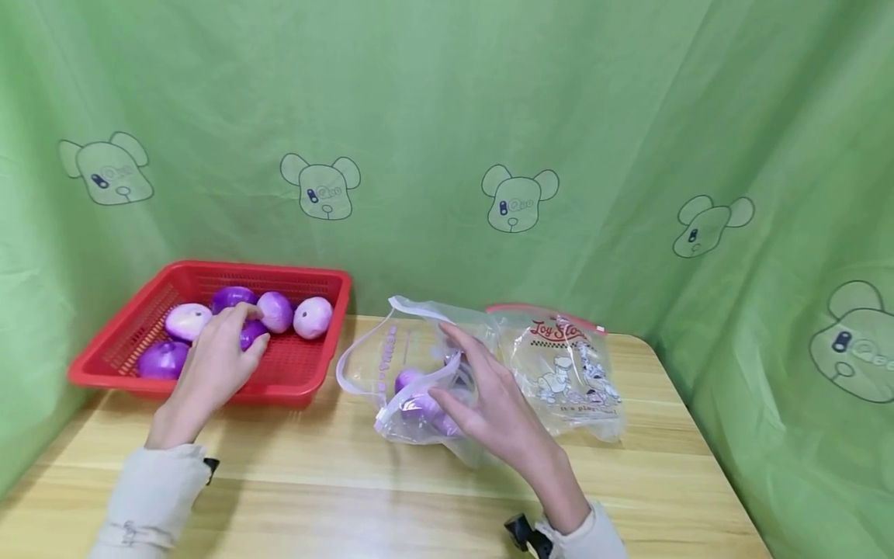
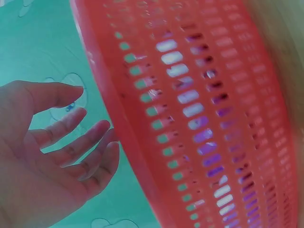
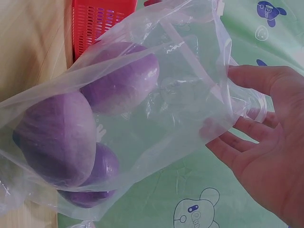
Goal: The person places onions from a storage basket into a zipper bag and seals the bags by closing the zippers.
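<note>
Your left hand (image 1: 220, 359) is over the red basket (image 1: 336, 330) at the left of the table (image 1: 314, 497), its fingers loosely bent and relaxed, gripping nothing. Six onions (image 1: 313, 317) sit in the basket, purple with paler patches; one lies just beyond your left thumb, though contact with it cannot be made out. Your right hand (image 1: 492, 400) is at the mouth of the clear zip bag (image 3: 159, 140), thumb and fingers spread well apart and touching the film, with some fingertips visible through it. The bag's mouth gapes toward the basket, and it has purple lettering on one side. Inside are three purple onions (image 3: 54, 137), bunched together low in the bag. To its right and near the back of the table, a second bag (image 1: 559, 365) with a red top edge and printed figures lies flat. A green curtain (image 1: 419, 93) with cartoon heads hangs behind and down both sides.
</note>
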`<state>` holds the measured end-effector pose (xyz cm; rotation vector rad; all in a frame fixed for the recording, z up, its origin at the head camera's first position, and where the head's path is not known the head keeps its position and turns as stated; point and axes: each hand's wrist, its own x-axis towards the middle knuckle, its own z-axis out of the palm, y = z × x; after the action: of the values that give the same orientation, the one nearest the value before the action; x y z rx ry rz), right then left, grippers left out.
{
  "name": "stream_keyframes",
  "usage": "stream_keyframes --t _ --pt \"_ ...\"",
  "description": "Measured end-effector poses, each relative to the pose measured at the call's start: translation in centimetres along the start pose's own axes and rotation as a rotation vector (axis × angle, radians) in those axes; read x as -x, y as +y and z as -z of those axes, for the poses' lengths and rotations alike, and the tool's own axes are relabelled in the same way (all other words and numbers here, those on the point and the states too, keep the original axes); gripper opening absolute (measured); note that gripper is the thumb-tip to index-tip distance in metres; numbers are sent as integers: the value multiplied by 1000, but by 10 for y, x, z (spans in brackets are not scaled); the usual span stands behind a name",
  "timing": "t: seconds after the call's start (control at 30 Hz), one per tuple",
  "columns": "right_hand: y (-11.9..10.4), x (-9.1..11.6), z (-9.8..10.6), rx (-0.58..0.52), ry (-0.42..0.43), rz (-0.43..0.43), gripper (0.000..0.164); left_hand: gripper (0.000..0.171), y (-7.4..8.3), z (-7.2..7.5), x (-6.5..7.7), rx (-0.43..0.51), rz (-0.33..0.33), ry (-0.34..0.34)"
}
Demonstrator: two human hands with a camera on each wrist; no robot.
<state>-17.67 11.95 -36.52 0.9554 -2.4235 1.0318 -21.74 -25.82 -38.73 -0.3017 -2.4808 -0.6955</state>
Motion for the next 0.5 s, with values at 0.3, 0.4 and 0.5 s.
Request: stream_keyframes --t 0.3,0.4,0.5 --pt "-1 0 0 1 3 -2 86 30 -33 4 0 -29 78 -107" --pt "-1 0 0 3 1 -3 86 32 -42 6 0 -48 116 -147" --pt "0 0 0 3 -2 -4 86 32 -50 8 1 -71 130 -164"
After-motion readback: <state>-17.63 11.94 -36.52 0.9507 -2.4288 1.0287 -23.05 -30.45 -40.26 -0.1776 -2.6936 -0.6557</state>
